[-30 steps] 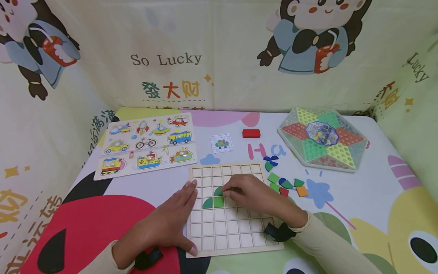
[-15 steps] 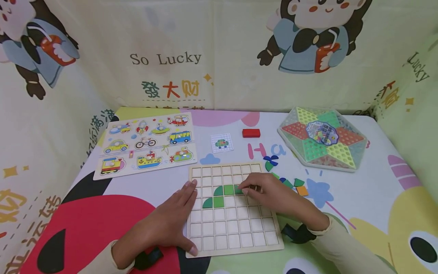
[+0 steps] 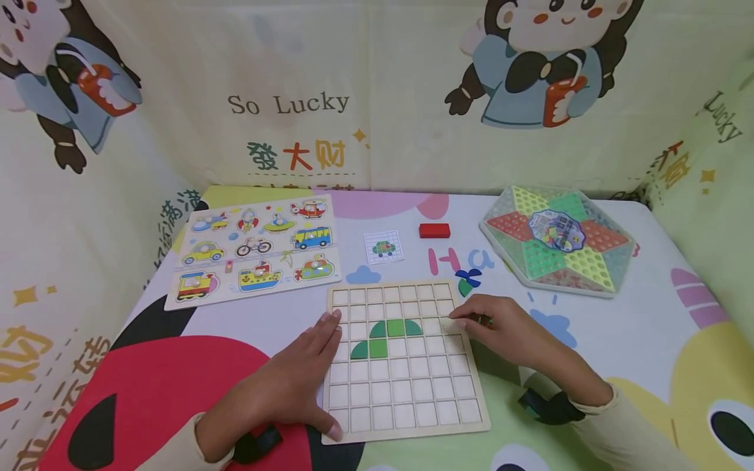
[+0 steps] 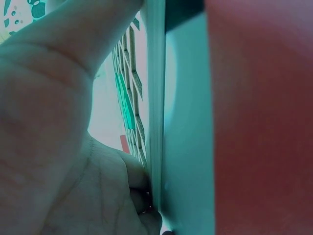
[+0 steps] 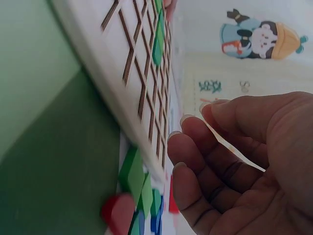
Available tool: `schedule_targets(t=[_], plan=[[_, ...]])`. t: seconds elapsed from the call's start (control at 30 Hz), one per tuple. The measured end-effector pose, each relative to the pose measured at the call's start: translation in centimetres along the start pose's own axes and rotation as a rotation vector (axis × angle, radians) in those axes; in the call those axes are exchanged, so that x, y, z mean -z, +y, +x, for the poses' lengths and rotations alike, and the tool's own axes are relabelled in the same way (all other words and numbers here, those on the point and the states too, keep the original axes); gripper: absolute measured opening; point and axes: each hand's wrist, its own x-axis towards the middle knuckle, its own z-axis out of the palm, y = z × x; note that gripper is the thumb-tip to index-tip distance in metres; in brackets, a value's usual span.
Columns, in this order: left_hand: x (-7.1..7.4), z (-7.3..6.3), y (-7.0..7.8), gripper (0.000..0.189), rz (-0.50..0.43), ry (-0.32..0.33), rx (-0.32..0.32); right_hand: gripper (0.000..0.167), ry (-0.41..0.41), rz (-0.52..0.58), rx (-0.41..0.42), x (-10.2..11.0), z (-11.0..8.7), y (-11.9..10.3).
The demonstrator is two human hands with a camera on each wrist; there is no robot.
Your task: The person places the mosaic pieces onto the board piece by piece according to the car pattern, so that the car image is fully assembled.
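Note:
My left hand rests along the left edge of a wooden grid board, fingers at the upper side and thumb near the lower corner. On the board lie a green square, another green square and three dark green quarter-circles, one being the rightmost quarter-circle. My right hand hovers at the board's right edge. In the right wrist view its fingers are loosely bent, holding nothing. Below them in that view lie a loose green square and a red piece; in the head view the hand hides most loose pieces.
Behind the board lie a small pattern card and a red block. A vehicle puzzle board stands back left, a hexagonal game box back right. Blue pieces lie near the board's upper right corner.
My right hand has moved right, off the grid, letting go of the rightmost quarter-circle. One green square and that quarter-circle now show in the upper row. The left hand has stayed put.

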Motion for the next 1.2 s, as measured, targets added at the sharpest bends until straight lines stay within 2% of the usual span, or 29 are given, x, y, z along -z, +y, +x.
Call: schedule_targets(t=[0.27, 0.5, 0.63, 0.97, 1.2], plan=[[0.0, -0.1, -0.1, 0.133, 0.002, 0.003, -0.013, 0.014, 0.044, -0.032, -0.019, 1.5, -1.7, 1.0], [0.0, -0.1, -0.1, 0.132, 0.005, -0.005, -0.017, 0.017, 0.124, -0.119, -0.041, 2.9, -3.3, 2.2], [0.0, -0.1, -0.2, 0.133, 0.004, -0.004, -0.016, 0.017, 0.119, -0.111, -0.059, 3.3, -4.2, 2.9], [-0.3, 0.0, -0.2, 0.133, 0.008, -0.004, -0.010, 0.025, 0.190, -0.193, -0.072, 4.2, -6.2, 4.9], [-0.2, 0.1, -0.1, 0.134, 0.011, -0.004, -0.001, 0.033, 0.248, -0.192, -0.097, 4.6, -7.1, 6.1]])
